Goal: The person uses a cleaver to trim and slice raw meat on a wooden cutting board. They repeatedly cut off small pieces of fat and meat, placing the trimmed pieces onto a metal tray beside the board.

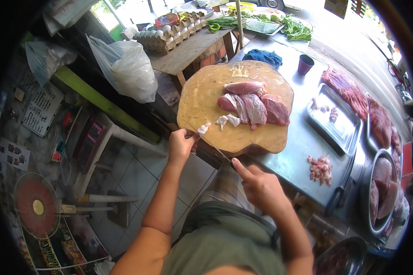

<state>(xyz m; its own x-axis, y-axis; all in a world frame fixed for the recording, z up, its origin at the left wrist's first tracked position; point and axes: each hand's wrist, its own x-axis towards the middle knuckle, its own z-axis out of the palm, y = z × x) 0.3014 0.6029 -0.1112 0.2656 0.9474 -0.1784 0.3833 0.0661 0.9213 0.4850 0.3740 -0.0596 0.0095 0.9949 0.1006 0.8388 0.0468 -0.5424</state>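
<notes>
Over the near left edge of a round wooden chopping block (192,98), my left hand (181,144) pinches a small whitish scrap of meat (203,129). My right hand (259,185) grips a knife (215,147), index finger stretched along it; its thin blade points up and left toward the scrap. The handle is mostly hidden in my palm. Several chunks of raw pink meat (250,107) lie together on the block. Beside them, closer to my left hand, are a few pale trimmings (228,120).
Right of the block, a metal table (280,169) carries a pile of meat bits (320,169), a metal tray (332,117), a meat slab (346,91) and a bowl of meat (383,188). A dark cup (305,64) and blue cloth (263,57) sit behind. Egg trays (170,36) stand far left.
</notes>
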